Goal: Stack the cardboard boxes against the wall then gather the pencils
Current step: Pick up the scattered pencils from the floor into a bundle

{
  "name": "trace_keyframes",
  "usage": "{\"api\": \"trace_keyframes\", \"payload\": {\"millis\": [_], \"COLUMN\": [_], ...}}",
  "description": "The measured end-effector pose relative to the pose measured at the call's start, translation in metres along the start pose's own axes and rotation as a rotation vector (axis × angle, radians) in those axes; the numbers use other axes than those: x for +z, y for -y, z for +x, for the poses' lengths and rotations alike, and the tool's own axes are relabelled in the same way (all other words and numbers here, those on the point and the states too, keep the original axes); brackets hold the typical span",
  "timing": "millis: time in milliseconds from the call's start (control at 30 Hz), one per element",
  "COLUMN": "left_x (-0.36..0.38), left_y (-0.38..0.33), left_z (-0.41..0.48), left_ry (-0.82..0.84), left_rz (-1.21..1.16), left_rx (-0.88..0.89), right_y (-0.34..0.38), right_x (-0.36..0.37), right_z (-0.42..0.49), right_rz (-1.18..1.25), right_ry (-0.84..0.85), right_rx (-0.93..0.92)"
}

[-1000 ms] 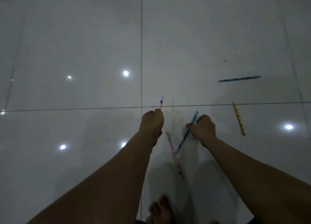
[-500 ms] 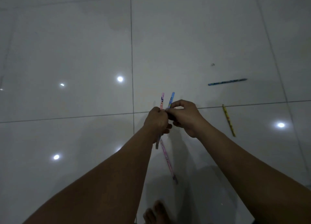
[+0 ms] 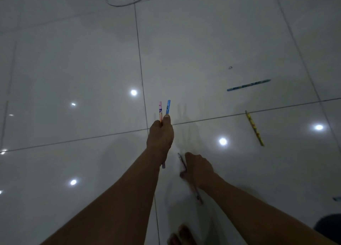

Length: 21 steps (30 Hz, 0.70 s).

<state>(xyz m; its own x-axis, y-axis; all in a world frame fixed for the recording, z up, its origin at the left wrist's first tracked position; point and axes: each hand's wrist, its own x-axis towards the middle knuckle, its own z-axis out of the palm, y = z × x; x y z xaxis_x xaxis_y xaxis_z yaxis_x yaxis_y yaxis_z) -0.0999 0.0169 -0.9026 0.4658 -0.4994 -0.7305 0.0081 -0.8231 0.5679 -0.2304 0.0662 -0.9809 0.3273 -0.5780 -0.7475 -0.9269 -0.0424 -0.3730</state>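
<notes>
My bare toes point(image 3: 180, 234) at the bottom edge, on the glossy tiled floor point(image 3: 73, 60). Dark shape point(image 3: 328, 226) in the bottom right corner, can't identify it. A bit of something blue point(image 3: 337, 198) at the right edge, cut off. Right hand point(image 3: 199, 171) is down on the floor over a purplish pencil point(image 3: 198, 196) that lies diagonally. Fingers are curled at it, but the hand is blurred: cannot tell if it is pinched or only touched. Both pencil ends stick out past the hand. Left hand point(image 3: 160, 134) is further out, raised, clenched round two pencils, a pink pencil point(image 3: 160, 110) and a blue pencil point(image 3: 168, 107). They stand side by side, tops pointing away from me, one lower end showing below the wrist. To the right a yellow pencil point(image 3: 254, 128) lies loose on the tile, its far tip at the grout line. Beyond it a blue-green pencil point(image 3: 249, 85), nearly crosswise, well apart from both hands. Small dark speck point(image 3: 230, 67) just past that. Farthest, a dark cable loop point(image 3: 129, 3) on the floor at the top edge.
</notes>
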Motion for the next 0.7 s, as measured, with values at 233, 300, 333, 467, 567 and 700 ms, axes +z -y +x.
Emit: {"api": "trace_keyframes", "payload": {"millis": [233, 300, 333, 467, 567, 700], "left_x": [-0.001, 0.004, 0.008, 0.033, 0.053, 0.072], "left_y": [-0.004, -0.017, -0.030, -0.097, -0.145, -0.180], "left_z": [-0.011, -0.012, -0.015, -0.031, -0.060, -0.073], "left_ry": [0.013, 0.019, 0.015, -0.013, 0.043, 0.108], "left_rz": [0.070, 0.122, 0.154, 0.312, 0.355, 0.455], "left_rx": [0.086, 0.149, 0.189, 0.348, 0.402, 0.430], "right_y": [-0.007, -0.010, -0.013, -0.024, -0.041, -0.069], "right_x": [-0.032, -0.059, -0.077, -0.161, -0.214, -0.251], "right_z": [0.001, 0.003, 0.003, -0.017, -0.049, -0.079], "right_rz": [0.191, 0.271, 0.318, 0.451, 0.608, 0.675], "right_ry": [-0.042, -0.088, -0.125, -0.308, -0.414, -0.475], "right_rx": [0.097, 0.139, 0.147, 0.103, 0.104, 0.131]}}
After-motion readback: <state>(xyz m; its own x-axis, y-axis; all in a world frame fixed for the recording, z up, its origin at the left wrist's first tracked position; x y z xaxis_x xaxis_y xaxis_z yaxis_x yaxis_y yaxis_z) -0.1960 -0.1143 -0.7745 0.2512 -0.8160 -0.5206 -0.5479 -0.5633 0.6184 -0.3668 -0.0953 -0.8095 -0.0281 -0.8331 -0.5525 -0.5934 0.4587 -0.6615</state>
